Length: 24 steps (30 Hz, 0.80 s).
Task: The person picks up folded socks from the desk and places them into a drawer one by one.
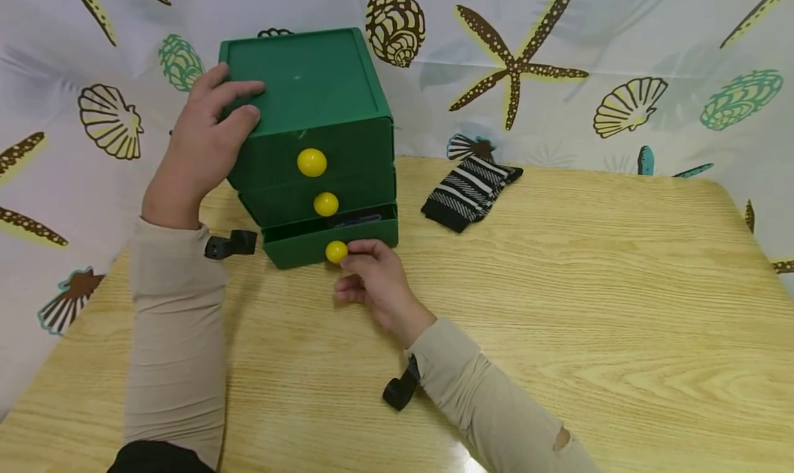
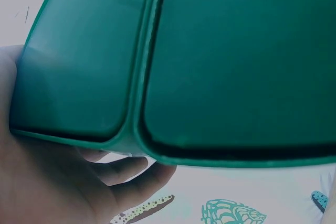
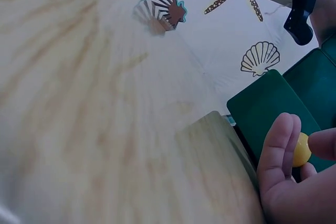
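A green cabinet (image 1: 304, 80) with three stacked drawers stands at the back of the table, a round yellow knob on each front. The bottom drawer (image 1: 291, 251) is pulled partway out, and a dark item (image 1: 360, 219) shows inside it. My left hand (image 1: 207, 128) rests on the cabinet's top left edge, its fingertips on the lid. In the left wrist view, fingers (image 2: 131, 182) show past the edge of the green side wall (image 2: 236, 77). With thumb and forefinger, my right hand (image 1: 384, 283) pinches the bottom yellow knob (image 1: 336, 252); the other fingers stay beside it.
A folded pair of black and white striped socks (image 1: 471, 190) lies on the wooden table (image 1: 589, 307), right of the cabinet. Behind the table hangs a white cloth (image 1: 546, 18) printed with shells and starfish. Dark straps (image 1: 402, 387) sit at both wrists.
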### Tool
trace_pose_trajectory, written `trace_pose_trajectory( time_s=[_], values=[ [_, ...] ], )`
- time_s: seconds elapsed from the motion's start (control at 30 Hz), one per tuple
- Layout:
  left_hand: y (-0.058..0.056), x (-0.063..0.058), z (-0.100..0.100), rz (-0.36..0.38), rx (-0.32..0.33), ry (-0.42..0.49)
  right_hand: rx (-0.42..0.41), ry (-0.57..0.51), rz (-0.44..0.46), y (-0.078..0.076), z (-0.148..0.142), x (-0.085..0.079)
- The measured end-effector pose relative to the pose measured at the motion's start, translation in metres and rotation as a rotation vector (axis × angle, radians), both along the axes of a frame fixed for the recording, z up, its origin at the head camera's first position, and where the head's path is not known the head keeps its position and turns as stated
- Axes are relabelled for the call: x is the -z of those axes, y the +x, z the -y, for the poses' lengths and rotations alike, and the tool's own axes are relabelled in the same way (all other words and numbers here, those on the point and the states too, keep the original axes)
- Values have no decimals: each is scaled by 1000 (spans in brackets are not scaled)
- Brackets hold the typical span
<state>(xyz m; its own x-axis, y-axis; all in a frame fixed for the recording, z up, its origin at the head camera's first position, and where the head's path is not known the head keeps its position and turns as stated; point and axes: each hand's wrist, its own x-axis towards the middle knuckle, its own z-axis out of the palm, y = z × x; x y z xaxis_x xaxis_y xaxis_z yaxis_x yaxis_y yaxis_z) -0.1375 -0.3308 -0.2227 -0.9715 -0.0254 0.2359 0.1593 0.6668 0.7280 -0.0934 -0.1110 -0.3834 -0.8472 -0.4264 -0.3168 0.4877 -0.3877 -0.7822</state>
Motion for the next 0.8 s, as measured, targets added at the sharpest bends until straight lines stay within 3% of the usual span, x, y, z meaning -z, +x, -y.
trace_pose_trajectory(
  time_s=[0.57,0.8],
  values=[
    [3,-4,-1,4,-6,6,-105,-163,-90,-10,0,2],
    [1,-2,0,11,3,9,-155,-94,-119,-15,-10,-2]
  ],
)
